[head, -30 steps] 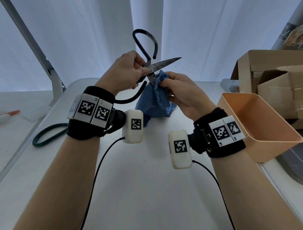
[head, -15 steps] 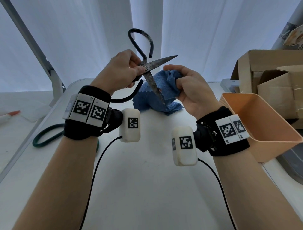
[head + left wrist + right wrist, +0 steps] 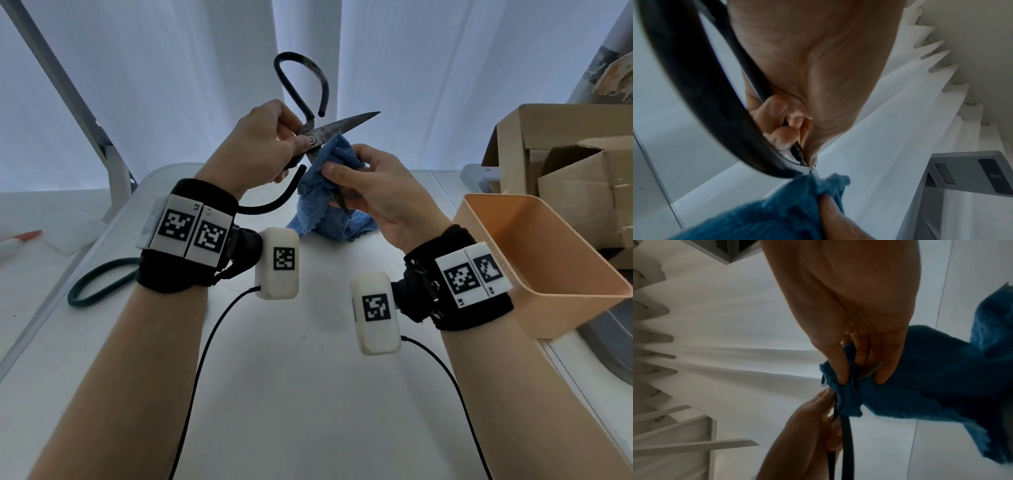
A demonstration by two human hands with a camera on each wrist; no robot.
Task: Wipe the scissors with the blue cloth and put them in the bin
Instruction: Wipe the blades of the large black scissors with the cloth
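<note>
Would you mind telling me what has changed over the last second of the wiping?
The right hand slid the blue cloth down the lower blade half a second ago, then back up near the pivot, re-wrapping it. The left hand kept gripping the scissors at the pivot, blades open. The bin stayed put, with no scissors in it.

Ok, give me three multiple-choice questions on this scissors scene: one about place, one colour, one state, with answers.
1. Where is the bin?
A. beside the right hand
B. beside the left hand
C. on the cardboard box

2. What colour is the bin?
A. blue
B. orange
C. white

3. How are the scissors held?
A. blades shut
B. lying on the table
C. blades open, one wrapped in the blue cloth

Answers: A, it stands by the right wrist; B, its walls are orange; C, one blade points free, the other is pinched inside the cloth.
</note>
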